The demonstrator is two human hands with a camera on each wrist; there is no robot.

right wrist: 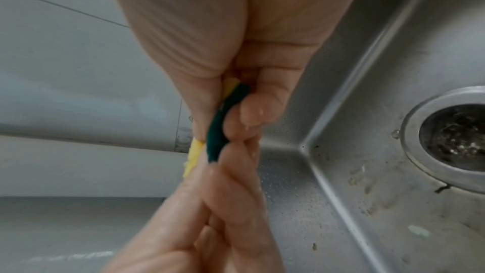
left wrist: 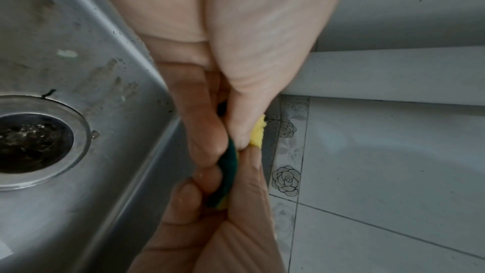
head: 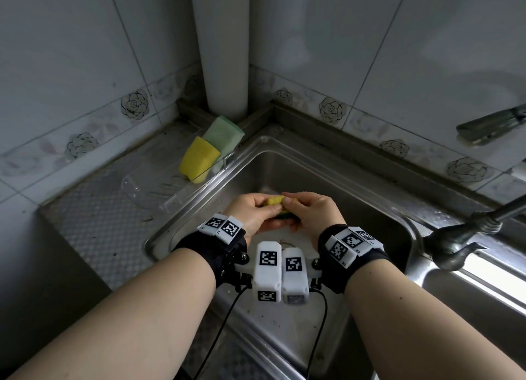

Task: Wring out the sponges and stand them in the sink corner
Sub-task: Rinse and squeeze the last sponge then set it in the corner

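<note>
Sponge, yellow foam with a dark green scouring face, sits squeezed between both hands above the steel sink, near the middle of the basin. The left hand has its fingers and thumb curled tight round one end, and the right hand clamps the other end the same way; the two hands touch at the fingertips. In the wrist views the green layer shows as a narrow, bowed strip between thumb and fingers, with a sliver of yellow poking out beside it, and the fingers look wet. Below them lies the round drain in the sink floor, with some grime around it.

Two more sponges stand propped at the sink's far left corner, on the steel surface against a white pipe: a yellow sponge in front, touching a pale green sponge behind it. Both lean inside a clear plastic holder that lies along the sink's left rim. A metal tap reaches in from the right edge.
</note>
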